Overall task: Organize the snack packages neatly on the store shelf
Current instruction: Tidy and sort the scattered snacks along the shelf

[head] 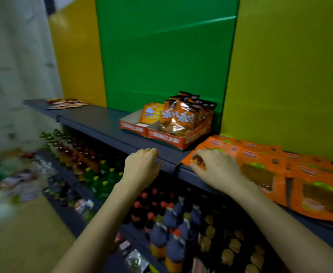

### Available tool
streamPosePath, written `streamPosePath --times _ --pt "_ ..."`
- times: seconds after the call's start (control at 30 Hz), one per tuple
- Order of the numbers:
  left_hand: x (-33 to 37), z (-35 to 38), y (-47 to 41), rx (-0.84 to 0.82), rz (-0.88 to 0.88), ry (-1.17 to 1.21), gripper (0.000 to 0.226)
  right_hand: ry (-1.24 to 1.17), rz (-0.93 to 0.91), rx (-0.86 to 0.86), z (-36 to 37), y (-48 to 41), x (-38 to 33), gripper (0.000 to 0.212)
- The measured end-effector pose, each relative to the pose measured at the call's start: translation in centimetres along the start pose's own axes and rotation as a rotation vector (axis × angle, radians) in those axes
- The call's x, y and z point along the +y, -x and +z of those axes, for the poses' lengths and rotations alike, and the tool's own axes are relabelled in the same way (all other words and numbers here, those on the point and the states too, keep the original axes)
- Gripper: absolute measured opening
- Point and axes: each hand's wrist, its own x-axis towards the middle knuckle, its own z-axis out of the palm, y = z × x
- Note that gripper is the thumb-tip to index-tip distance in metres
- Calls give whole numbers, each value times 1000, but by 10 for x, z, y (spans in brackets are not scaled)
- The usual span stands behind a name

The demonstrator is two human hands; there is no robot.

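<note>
Flat orange snack packages (264,166) lie overlapping on the right part of the dark grey shelf (94,119). My right hand (214,166) rests on the leftmost package's near corner, fingers curled on its edge. My left hand (142,166) hovers at the shelf's front edge with fingers loosely curled and nothing in it. Behind the hands, two orange-and-red display boxes (167,138) hold upright orange snack bags (178,117). More flat packages (66,103) lie at the shelf's far left end.
Below the shelf, rows of bottles (167,219) with red, yellow and green caps fill the lower shelves. Green (161,56) and yellow (291,66) panels form the back wall. Loose packets (136,261) lie on the lowest shelf, and the floor (23,233) is at lower left.
</note>
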Motion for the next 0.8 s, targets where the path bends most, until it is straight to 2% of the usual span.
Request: streamPosePath --times 0.23,0.47,0.8 --pt "-154 -13 8 4 -54 -110 30 -136 -138 -102 58 -79 -120 37" --pt "-305 -24 8 -24 -125 -209 32 -196 -201 -102 116 -161 -244 37" --pt "-460 -13 -13 -55 -220 -275 36 -220 -270 -144 184 -270 -364 40"
